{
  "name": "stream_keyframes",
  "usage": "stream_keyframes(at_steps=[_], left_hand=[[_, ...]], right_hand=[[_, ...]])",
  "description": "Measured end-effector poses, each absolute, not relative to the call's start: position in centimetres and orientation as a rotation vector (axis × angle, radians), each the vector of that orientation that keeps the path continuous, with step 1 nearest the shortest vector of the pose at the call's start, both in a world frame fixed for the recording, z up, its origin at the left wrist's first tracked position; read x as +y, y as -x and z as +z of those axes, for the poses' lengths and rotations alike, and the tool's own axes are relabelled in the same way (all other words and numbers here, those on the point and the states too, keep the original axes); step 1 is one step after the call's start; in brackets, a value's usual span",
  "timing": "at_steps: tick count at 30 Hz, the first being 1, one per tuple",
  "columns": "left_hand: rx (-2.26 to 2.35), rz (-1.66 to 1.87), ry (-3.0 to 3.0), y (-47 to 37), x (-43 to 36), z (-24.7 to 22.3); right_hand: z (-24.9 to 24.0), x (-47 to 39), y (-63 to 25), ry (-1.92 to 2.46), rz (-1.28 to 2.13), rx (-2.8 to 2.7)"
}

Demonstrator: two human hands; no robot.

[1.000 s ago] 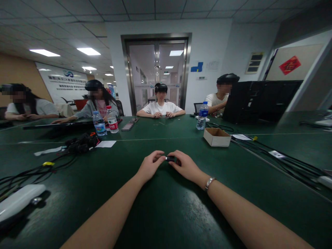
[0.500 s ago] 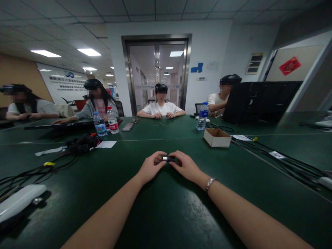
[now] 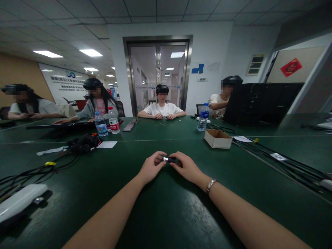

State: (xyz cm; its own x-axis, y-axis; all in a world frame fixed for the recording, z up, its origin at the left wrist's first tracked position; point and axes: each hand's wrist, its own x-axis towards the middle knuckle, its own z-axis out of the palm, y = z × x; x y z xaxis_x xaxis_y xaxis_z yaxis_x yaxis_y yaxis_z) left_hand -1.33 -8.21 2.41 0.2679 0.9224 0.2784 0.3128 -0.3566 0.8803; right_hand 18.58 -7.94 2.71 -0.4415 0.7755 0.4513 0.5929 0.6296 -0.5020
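Between my two hands, just above the green table, lies a small black tube with a shiny silver section (image 3: 169, 159); its exact kind is too small to make out. Thumb and fingers of my left hand (image 3: 152, 166) pinch its silver left end. Its black right end sits in the pinch of my right hand (image 3: 185, 166), which has a silver bracelet (image 3: 211, 186) at the wrist. The fingertips partly cover both ends of the tube, which is held roughly level.
An open cardboard box (image 3: 218, 139) stands to the right, near a water bottle (image 3: 203, 117). Two bottles (image 3: 101, 124) and a black cable bundle (image 3: 81, 143) are at the left. Cables (image 3: 269, 152) run along the right. Several people in headsets sit around the table (image 3: 166, 214).
Both hands keep their grip on the small tube and hardly move. The whole view has shifted very slightly.
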Motion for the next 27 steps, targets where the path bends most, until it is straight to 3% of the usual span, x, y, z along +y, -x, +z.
stream_keyframes(at_steps=[27], left_hand=[[1.268,1.046,-1.849,1.23,-7.88,2.05]], right_hand=[[2.74,-8.04,-18.48,1.062,0.338,-2.203]])
